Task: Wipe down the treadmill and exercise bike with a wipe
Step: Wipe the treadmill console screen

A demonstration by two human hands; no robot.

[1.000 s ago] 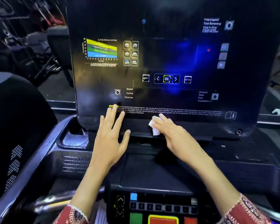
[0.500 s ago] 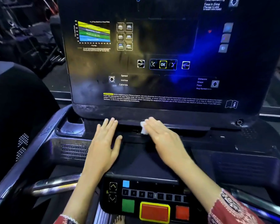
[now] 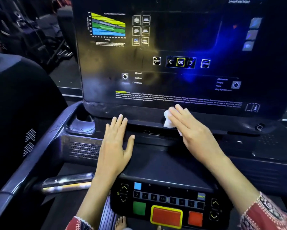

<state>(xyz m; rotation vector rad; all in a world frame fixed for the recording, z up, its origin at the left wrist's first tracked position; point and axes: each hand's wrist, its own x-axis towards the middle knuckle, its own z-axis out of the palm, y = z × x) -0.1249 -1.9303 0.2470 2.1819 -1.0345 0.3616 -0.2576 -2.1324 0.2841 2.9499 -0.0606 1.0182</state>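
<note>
Where my view begins, at its lowest edge, bare toes [image 3: 121, 221] show beneath the treadmill [image 3: 157, 165]. Its black control pad [image 3: 166, 196] sits nearest me, with a green button [image 3: 139, 208] and a large yellow-rimmed red button [image 3: 166, 216]. A shiny handrail [image 3: 66, 182] runs off to the left. Two forearms reach up past the pad, the right one in a red patterned sleeve [image 3: 270, 213].

The left hand [image 3: 118, 146] lies flat on the dark ledge [image 3: 146, 128] under the screen, its grip spread, fingers straight, holding nothing. The right hand [image 3: 194, 133] lies a little farther on. Its fingers are straight and close together, pressing a small white wipe [image 3: 167, 120] against the lower border of the screen panel [image 3: 172, 47]. The wipe pokes out crumpled at the left of the fingers, where border meets ledge. The thumb is hidden, so I cannot tell whether it also pinches the wipe from below.

Beyond, the panel stands tall and glossy, with a coloured chart, an OK key and small print. Smudges catch the light on its left half.

I judge the wipe light, soft and limp. It may bunch or slip out unless the pressure stays flat, so it is best held with a fold tucked under the fingertips. The panel looks stiff and smooth, and light, even strokes should suit it. I can make out no exercise bike, and the dark bulk [image 3: 15, 113] at far left is too dim to name.
</note>
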